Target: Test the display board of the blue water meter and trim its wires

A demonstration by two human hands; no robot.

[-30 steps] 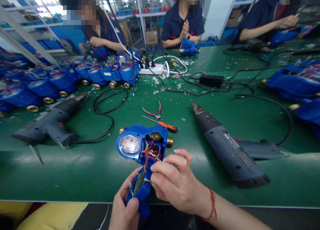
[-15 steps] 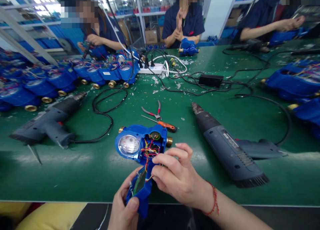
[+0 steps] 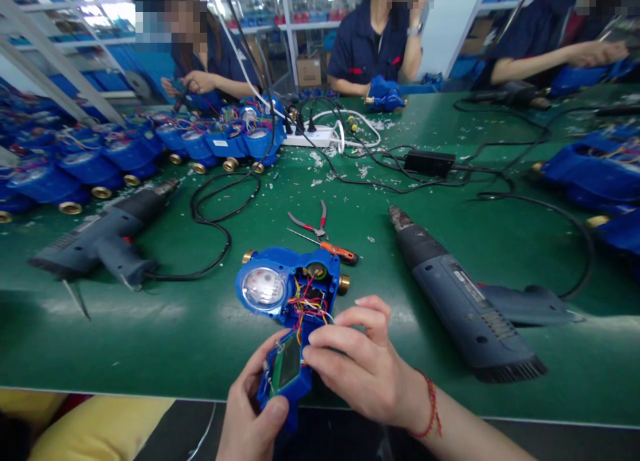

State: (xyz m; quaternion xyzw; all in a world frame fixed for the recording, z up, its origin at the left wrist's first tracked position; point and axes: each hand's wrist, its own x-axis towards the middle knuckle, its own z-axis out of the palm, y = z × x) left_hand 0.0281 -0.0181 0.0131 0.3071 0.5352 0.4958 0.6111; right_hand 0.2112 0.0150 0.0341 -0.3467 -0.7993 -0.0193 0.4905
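Note:
A blue water meter with a round clear dial lies on the green table, its side compartment open and full of thin coloured wires. Below it, my left hand is closed around a blue cover with a green circuit board and small display in it. Wires run from the cover up into the compartment. My right hand has thumb and forefinger pinched at the cover's right edge, close to the wires; whatever lies between the fingertips is hidden.
Cutting pliers and an orange screwdriver lie behind the meter. Heat guns rest left and right. Rows of blue meters, a power strip and cables stand farther back. Several co-workers sit across the table.
The cover in my left hand has turned so its display faces up more. My right fingers have shifted slightly along its edge. The middle co-worker has raised a hand to the head.

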